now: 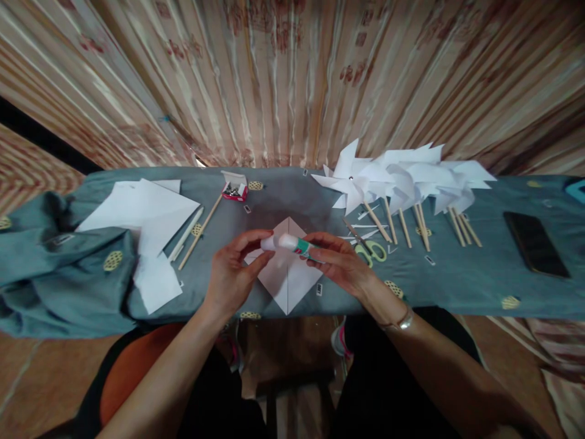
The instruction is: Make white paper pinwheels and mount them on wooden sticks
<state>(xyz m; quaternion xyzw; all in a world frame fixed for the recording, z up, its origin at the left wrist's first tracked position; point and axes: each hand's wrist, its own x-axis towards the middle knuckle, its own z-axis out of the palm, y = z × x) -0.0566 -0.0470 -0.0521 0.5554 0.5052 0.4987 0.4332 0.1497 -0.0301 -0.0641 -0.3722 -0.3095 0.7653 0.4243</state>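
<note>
My right hand (340,259) is closed around a glue stick (301,246) with a green and white label, its white end pointing left. Pinched between the thumb and fingers of my left hand (235,265) is a pale cap (269,244), just beside the glue stick's end. Below both hands lies a white paper square (289,286), turned corner toward me, with crease or cut lines running through it. The hands hide part of its upper half. Scissors (371,251) with light green handles rest just right of my right hand.
Several paper pinwheels (402,177) on wooden sticks lie at the back right, near paper strips (375,231). A black phone (535,244) is far right. On the left are white sheets (141,210), a wooden stick (201,235) and a small red box (235,189) of metal pins.
</note>
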